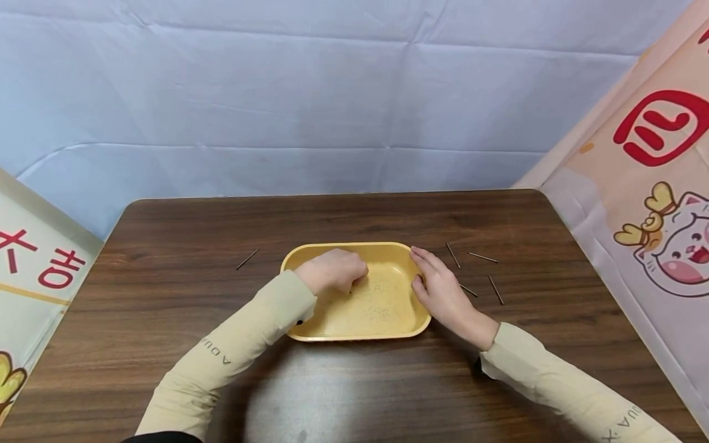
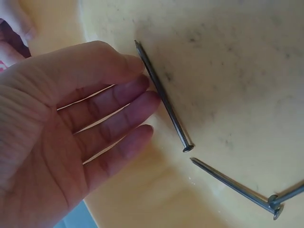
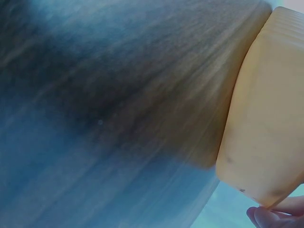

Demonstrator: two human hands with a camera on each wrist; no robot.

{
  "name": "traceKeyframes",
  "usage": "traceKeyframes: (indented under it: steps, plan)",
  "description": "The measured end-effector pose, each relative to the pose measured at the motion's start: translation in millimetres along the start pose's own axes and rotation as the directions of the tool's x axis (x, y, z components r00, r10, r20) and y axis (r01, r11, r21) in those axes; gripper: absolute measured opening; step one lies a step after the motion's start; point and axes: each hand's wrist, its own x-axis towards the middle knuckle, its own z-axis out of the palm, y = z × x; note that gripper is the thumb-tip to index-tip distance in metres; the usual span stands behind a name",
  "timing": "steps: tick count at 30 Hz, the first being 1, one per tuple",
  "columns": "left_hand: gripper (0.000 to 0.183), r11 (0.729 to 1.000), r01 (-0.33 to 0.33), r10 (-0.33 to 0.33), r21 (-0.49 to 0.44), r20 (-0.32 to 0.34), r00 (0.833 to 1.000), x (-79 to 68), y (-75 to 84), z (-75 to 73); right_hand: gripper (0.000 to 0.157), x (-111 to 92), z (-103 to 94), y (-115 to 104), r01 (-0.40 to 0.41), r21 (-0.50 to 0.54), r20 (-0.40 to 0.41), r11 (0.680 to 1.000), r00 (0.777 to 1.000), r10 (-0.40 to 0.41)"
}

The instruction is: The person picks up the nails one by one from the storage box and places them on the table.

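Observation:
A yellow plastic tub (image 1: 382, 307) sits on the table. My left hand (image 1: 335, 271) reaches down into it, palm and loosely bent fingers visible in the left wrist view. Right at the fingertips (image 2: 152, 97) lies a dark steel nail (image 2: 164, 97), its point beside the thumb and its flat head toward the tub's floor. A second nail (image 2: 232, 183) lies just past that head, crossed by part of another nail (image 2: 292, 194). My right hand (image 1: 443, 295) holds the tub's right end by the rim; its fingertips (image 3: 266, 218) show at the tub's edge in the right wrist view.
On the table (image 1: 188, 307), a single nail (image 1: 247, 259) lies left of the tub. Several more, including one nail (image 1: 495, 290), are scattered to its right. A pale cloth (image 1: 266, 111) hangs behind the table, with printed sheets (image 1: 653, 203) at the sides.

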Motion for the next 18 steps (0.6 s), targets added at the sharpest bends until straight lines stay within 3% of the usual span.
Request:
traceKeyframes:
  steps: [18]
  plan:
    - [0.031,1.0,0.014,-0.015,0.025,0.025,1.0,-1.5,-0.7,2.0,0.041,0.0,0.2,-0.5,-0.014,-0.002,0.011,1.0,1.0,0.014]
